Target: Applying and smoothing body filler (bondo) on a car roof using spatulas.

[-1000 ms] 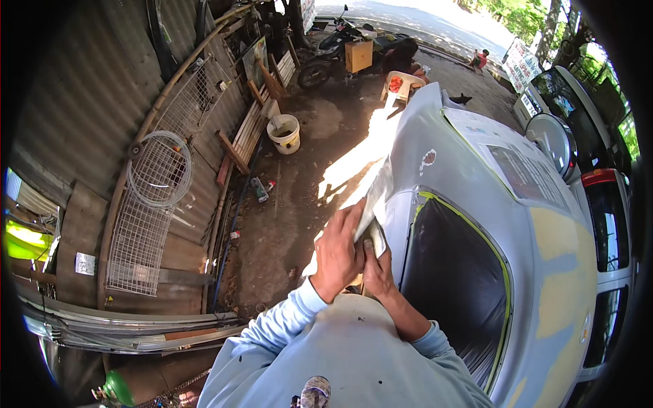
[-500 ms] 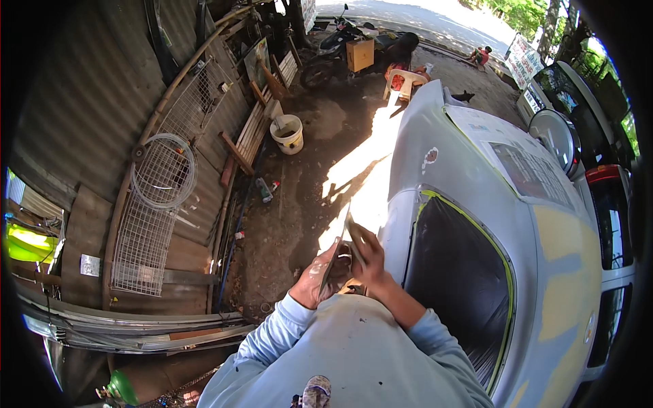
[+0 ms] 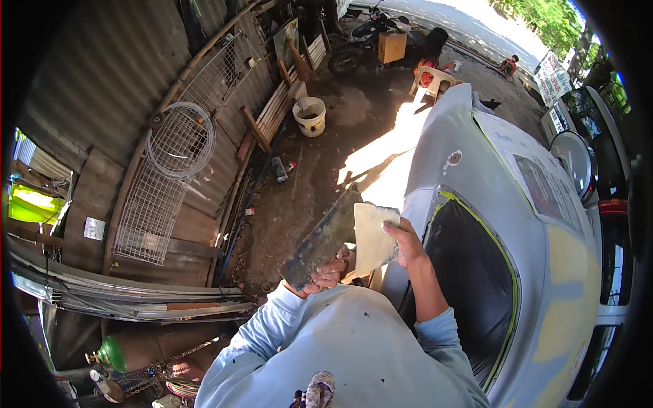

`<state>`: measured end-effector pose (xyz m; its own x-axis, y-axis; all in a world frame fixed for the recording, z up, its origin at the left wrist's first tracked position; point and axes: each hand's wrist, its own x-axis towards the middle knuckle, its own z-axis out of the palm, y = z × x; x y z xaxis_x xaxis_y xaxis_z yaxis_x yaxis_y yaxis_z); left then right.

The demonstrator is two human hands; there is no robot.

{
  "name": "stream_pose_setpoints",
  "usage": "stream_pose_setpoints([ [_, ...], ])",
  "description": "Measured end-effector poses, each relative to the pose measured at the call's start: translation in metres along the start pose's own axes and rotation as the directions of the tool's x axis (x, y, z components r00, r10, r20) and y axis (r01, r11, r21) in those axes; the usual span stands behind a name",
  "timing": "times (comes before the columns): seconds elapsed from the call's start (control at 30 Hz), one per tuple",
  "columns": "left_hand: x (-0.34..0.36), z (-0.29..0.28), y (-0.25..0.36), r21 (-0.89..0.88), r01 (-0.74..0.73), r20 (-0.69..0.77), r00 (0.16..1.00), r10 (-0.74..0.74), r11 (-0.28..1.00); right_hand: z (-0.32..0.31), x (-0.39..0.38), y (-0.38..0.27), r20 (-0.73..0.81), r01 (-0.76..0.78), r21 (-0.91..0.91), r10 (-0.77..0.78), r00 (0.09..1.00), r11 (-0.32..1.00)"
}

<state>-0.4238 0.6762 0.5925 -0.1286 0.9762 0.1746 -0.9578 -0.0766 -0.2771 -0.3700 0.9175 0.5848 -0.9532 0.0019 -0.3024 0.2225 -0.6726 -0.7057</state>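
Observation:
My left hand grips a long flat grey board that slants up and away from my chest. My right hand holds a pale cream rectangular sheet upright, its face close beside the board. Both are raised in front of me, just left of a grey primed car body with pale yellow filler patches and a dark window opening edged in yellow-green tape.
A dirt floor runs left of the car, with a white bucket, wooden planks, wire mesh panels against a corrugated metal wall, and a green-topped gas cylinder at lower left. A motorbike, a cardboard box and seated people are far back. Another vehicle stands right.
Both hands lifted off the car's surface and came up in front of me. The left hand now holds the long board, the right holds the pale sheet beside it.

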Motion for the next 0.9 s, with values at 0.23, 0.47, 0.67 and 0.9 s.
stream_pose_setpoints([
  [0.23,0.018,0.017,-0.025,0.149,-0.055,-0.156,0.985,0.079,0.987,-0.001,-0.018,-0.013,-0.027,-0.002,-0.12,-0.001,1.0,0.993],
  [0.47,0.025,0.063,0.045,0.93,0.19,0.039,0.8,0.599,-0.315,0.023,-0.041,-0.042,0.017,-0.031,-0.242,0.036,0.999,0.97],
  [0.67,0.087,0.058,0.027,0.665,0.347,0.251,0.73,0.636,-0.661,0.021,-0.041,-0.04,0.022,-0.016,-0.261,0.022,1.0,0.965],
  [0.9,0.028,0.023,-0.013,0.548,0.473,0.184,0.736,0.651,-0.69,-0.004,-0.051,-0.043,-0.203,0.106,-0.122,-0.129,0.971,0.987],
])
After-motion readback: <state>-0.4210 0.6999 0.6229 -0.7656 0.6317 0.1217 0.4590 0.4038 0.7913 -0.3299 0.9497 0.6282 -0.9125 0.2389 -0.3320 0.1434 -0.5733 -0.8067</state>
